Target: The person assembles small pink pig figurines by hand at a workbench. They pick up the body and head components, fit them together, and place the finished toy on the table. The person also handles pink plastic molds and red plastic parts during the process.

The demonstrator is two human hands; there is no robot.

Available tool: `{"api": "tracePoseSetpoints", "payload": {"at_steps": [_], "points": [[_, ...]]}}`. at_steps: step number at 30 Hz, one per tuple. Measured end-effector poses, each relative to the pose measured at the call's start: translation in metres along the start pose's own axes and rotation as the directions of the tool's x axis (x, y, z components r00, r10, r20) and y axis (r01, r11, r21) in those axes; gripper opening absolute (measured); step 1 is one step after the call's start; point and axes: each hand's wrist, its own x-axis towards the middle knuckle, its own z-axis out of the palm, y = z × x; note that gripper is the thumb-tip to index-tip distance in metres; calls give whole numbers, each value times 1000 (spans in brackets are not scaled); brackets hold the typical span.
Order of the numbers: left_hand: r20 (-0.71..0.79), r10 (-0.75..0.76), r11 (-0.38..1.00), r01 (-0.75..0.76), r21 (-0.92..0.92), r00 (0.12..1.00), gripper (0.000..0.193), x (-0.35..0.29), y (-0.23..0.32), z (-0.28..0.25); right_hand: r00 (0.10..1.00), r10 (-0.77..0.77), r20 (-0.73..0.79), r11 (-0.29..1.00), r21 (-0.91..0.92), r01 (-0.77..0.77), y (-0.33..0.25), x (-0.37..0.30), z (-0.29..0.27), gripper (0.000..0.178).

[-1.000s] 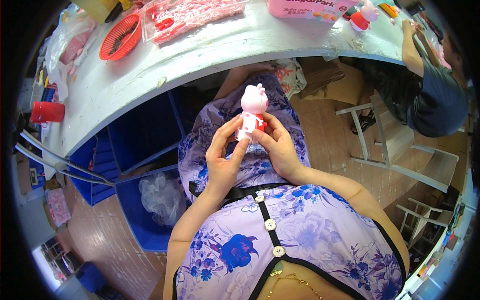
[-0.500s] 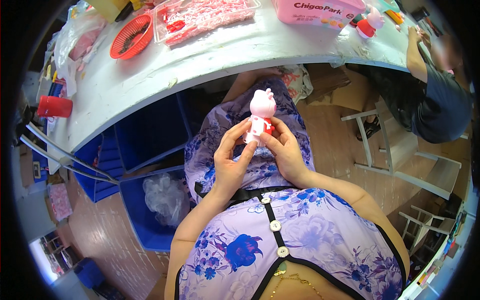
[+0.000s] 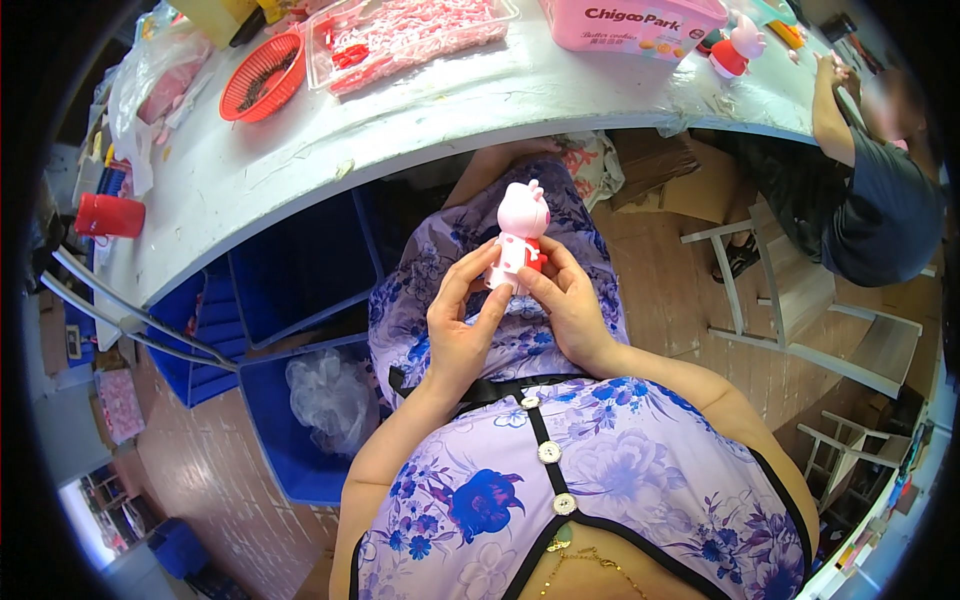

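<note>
A small pink and red toy pig figure [image 3: 522,212] stands nearly upright between my two hands, above my lap. My left hand [image 3: 462,312] grips its lower left side with thumb and fingers. From the other side my right hand [image 3: 572,305] holds it, thumb across the front near the base and fingers behind the red part. The pig's round head with its ears rises free above my fingertips. Parts of its lower body are hidden by my thumbs. Both hands touch the same figure.
On the white table [image 3: 400,125] ahead are a red basket [image 3: 262,75] with dark small pieces, a clear tray [image 3: 415,45] of pink and red parts, a pink tub [image 3: 635,28] and another pig figure [image 3: 735,50]. Blue bins [image 3: 290,440] stand at left. A co-worker [image 3: 880,200] sits at right.
Almost nothing differs. The pig figure and both hands stay in place, with only a very slight shift of the whole view.
</note>
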Motion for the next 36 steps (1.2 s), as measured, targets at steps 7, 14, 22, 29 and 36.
{"api": "tracePoseSetpoints", "payload": {"at_steps": [7, 14, 22, 29, 36], "points": [[6, 4, 1000, -4, -12, 1000, 39, 0, -1, 0, 1000, -26, 13, 999, -24, 26, -1, 0, 1, 51], [6, -17, 1000, 17, -17, 1000, 39, -1, 0, -1, 1000, -25, 18, 999, -44, 25, -2, 0, 2, 53], [42, 16, 997, -19, 74, 999, 50, 1, 3, 1, 999, -47, 21, 996, -73, 48, -4, -3, 1, 54], [64, 3, 996, -8, 91, 998, 55, 1, 2, 1, 998, -48, 37, 994, -100, 51, -4, -4, -1, 53], [25, -63, 998, 62, 14, 998, 54, 0, 5, 3, 998, -52, 30, 995, -81, 54, -8, -4, 3, 52]]}}
